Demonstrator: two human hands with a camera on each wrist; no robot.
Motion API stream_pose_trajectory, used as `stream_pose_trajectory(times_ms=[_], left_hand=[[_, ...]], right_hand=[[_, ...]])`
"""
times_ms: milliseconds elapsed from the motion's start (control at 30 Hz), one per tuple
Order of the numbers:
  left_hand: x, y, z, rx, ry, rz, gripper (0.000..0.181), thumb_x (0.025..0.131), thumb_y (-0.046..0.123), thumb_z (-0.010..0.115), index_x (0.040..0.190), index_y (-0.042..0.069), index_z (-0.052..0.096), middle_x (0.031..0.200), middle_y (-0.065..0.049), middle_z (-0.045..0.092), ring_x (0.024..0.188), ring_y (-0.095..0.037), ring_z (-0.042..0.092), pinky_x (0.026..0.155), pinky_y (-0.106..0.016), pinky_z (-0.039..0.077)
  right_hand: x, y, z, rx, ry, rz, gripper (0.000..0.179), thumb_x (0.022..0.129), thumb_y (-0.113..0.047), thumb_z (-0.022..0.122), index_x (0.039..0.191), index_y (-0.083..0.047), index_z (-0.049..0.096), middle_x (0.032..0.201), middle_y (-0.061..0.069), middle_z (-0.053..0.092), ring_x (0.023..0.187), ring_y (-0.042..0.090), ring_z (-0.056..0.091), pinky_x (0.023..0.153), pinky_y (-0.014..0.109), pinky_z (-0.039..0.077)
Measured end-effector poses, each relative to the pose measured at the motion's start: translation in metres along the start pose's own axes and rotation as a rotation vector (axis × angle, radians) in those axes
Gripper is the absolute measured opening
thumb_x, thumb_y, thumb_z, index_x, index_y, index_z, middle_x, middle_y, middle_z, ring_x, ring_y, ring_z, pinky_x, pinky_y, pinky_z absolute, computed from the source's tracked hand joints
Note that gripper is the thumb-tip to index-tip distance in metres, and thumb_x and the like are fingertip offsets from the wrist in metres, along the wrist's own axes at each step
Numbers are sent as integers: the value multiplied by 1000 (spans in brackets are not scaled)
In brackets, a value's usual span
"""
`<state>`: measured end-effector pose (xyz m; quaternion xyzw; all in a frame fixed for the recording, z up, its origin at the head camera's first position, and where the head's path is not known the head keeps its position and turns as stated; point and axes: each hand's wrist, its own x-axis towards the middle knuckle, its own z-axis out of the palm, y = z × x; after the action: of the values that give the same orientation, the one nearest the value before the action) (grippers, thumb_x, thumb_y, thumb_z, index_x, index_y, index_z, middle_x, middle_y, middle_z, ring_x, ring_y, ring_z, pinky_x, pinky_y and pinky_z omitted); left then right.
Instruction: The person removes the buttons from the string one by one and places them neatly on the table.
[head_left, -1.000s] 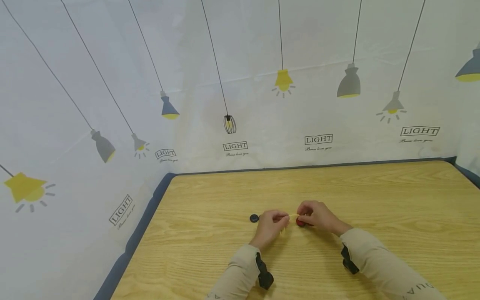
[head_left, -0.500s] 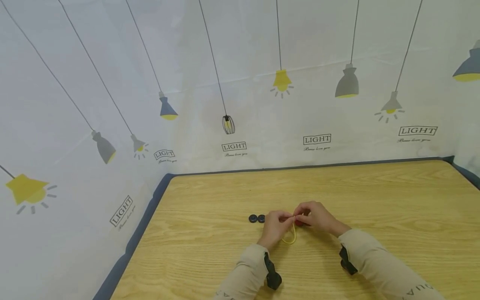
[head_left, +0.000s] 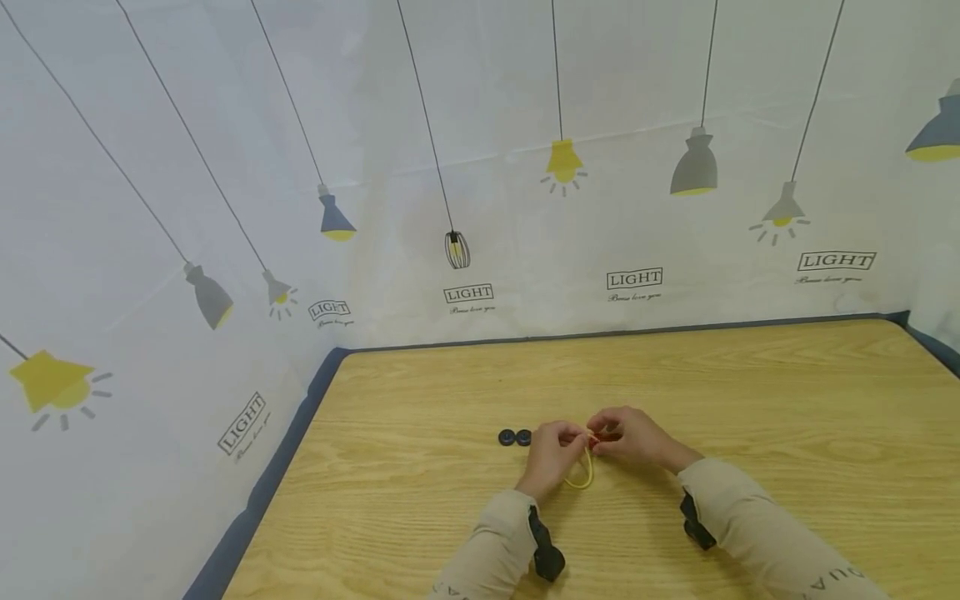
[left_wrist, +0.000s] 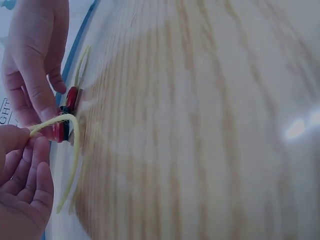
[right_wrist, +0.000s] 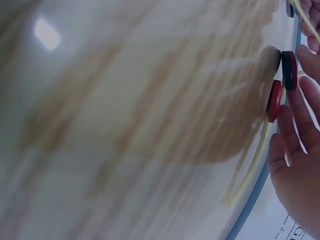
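Note:
My left hand [head_left: 553, 458] pinches a yellow cord [left_wrist: 76, 145] between thumb and fingertips; the cord curves down in a loop below it. Close by on the right, my right hand [head_left: 637, 437] holds a small red and black button-like disc [right_wrist: 286, 71] by its edge, between thumb and fingers. Another red button-like disc [right_wrist: 274, 101] sits against those fingers. More of the yellow cord trails from it onto the table. Whether the cord passes through the discs is hidden by the fingers. Two black buttons [head_left: 507, 437] lie side by side left of my left hand.
The wood-grain table [head_left: 420, 517] reaches to a white wall cloth [head_left: 525, 233] printed with lamps. A dark blue edge [head_left: 258, 492] runs along the left and back. Black wrist straps [head_left: 547, 557] sit on both sleeves.
My left hand has moved right, towards the right hand, uncovering the second black button. The cord between the hands now hangs as a loop below. The right fingers have shifted slightly around the red disc.

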<state>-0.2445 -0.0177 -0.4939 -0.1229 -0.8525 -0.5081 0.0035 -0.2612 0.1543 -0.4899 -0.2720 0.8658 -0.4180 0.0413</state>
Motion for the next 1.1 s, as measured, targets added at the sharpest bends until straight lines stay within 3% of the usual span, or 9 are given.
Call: stream_pose_trajectory(times_ms=[400, 667, 1100], left_hand=[[0, -1, 2, -5, 17, 10, 11, 83, 11, 63, 81, 2, 68, 72, 0, 63, 65, -2, 54, 59, -16, 45], [-1, -2, 3, -34, 11, -22, 10, 84, 10, 63, 81, 2, 68, 72, 1, 62, 65, -2, 54, 59, -16, 45], [-2, -7, 3, -43, -4, -41, 10, 84, 10, 63, 81, 3, 67, 70, 2, 61, 63, -2, 52, 57, -17, 44]], right_hand=[[0, 6, 3, -19, -41, -48, 24, 74, -2, 70, 96, 3, 63, 80, 3, 57, 71, 11, 51, 61, 24, 45], [1, 7, 4, -38, -40, -26, 23, 73, -4, 72, 94, 1, 63, 80, 1, 56, 71, 9, 49, 61, 24, 44], [3, 7, 5, 44, -68, 10, 23, 72, 2, 70, 89, 1, 56, 74, 0, 53, 65, 8, 47, 56, 22, 42]])
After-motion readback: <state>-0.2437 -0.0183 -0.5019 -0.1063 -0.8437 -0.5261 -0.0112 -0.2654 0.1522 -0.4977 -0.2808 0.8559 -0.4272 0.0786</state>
